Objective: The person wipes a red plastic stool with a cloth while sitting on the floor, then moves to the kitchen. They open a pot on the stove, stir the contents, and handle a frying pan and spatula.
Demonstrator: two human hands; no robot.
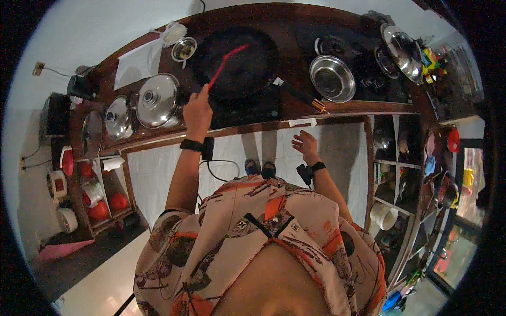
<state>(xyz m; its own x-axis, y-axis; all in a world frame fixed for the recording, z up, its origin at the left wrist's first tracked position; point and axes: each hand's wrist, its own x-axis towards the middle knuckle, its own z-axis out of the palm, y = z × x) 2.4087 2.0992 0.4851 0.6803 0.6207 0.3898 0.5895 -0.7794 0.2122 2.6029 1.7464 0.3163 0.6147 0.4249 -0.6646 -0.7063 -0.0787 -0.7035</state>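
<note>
My left hand [197, 112] is closed around the lower end of a red long-handled utensil [221, 67], whose far part reaches over a large dark frying pan [253, 71]. The pan's black handle [296, 94] points to the right, towards the counter's front edge. In front of that edge hangs my right hand [306, 143], empty and with its fingers apart. Just left of the pan stands a small clear bowl [184, 49] with something in it. A steel lid with a round knob [157, 100] lies near my left hand.
A steel bowl [332, 78] sits right of the pan. Another lid [118, 117] lies at the left, and a white sheet [138, 63] is behind the lids. A large shiny lid [401, 53] stands at the far right. Shelves [395, 162] are below the counter on both sides.
</note>
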